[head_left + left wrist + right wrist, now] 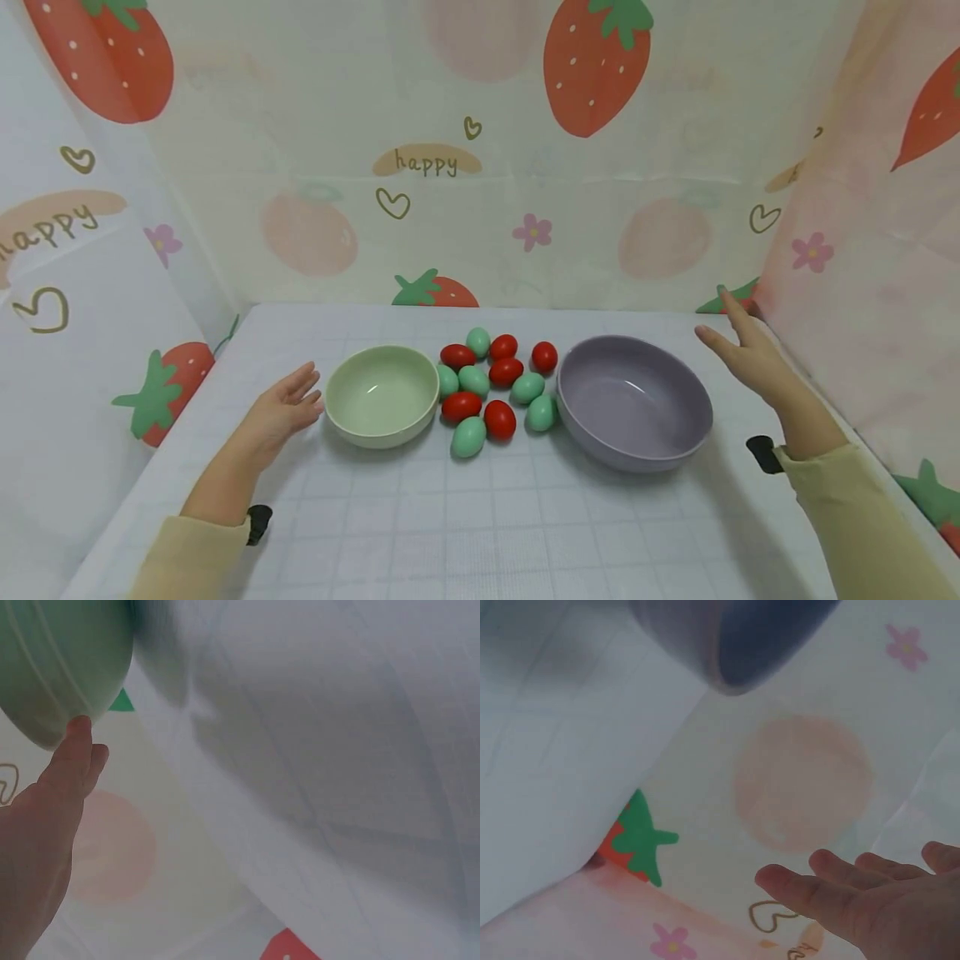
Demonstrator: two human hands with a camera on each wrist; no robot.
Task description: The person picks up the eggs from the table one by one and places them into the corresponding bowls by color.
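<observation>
My left hand (279, 417) is held just left of the light green bowl (382, 398), its fingers relaxed and nothing in them. In the left wrist view its fingertips overlap the side of that bowl (67, 667). Over to the right, my right hand (753, 354) hovers beyond the rim of the larger purple-grey bowl (633, 404), fingers extended and holding nothing. Both bowls stand upright with bare insides. Between them lies a loose group of several red eggs (500, 421) and several mint green eggs (468, 437).
A white table (480, 525) with a faint grid carries everything. Strawberry-printed cloth (465, 233) rises behind it and along both sides. A dark band (258, 523) sits at the left wrist and another (765, 454) at the right wrist.
</observation>
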